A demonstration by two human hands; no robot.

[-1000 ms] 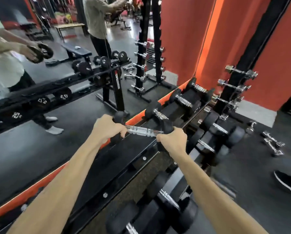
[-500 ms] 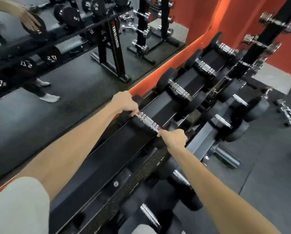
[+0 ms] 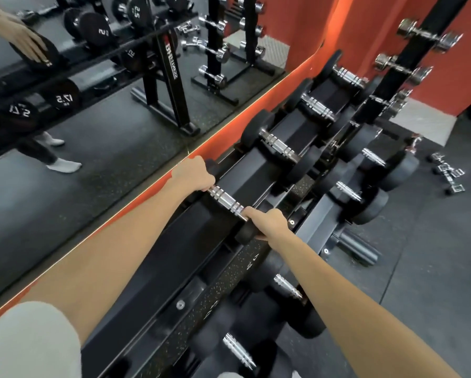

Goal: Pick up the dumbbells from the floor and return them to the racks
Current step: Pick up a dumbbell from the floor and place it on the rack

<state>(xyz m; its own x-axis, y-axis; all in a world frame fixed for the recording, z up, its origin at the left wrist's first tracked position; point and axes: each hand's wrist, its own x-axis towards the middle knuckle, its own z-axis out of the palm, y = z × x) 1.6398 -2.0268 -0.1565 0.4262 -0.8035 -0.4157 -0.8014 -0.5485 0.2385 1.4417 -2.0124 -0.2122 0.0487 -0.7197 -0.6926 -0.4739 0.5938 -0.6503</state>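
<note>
Hands (image 3: 193, 174) curled around dumbbell (image 3: 227, 200)

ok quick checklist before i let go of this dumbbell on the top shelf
1. Left hand grips the far end of the dumbbell: ok.
2. Right hand grips the near end: ok.
3. Dumbbell lies across the top shelf: ok.
4. Both heads seated on the shelf: cannot tell, the hands cover them.
5. Gap to the next dumbbell along the shelf: ok.
6. Small dumbbells still on the floor: not ok.
</note>
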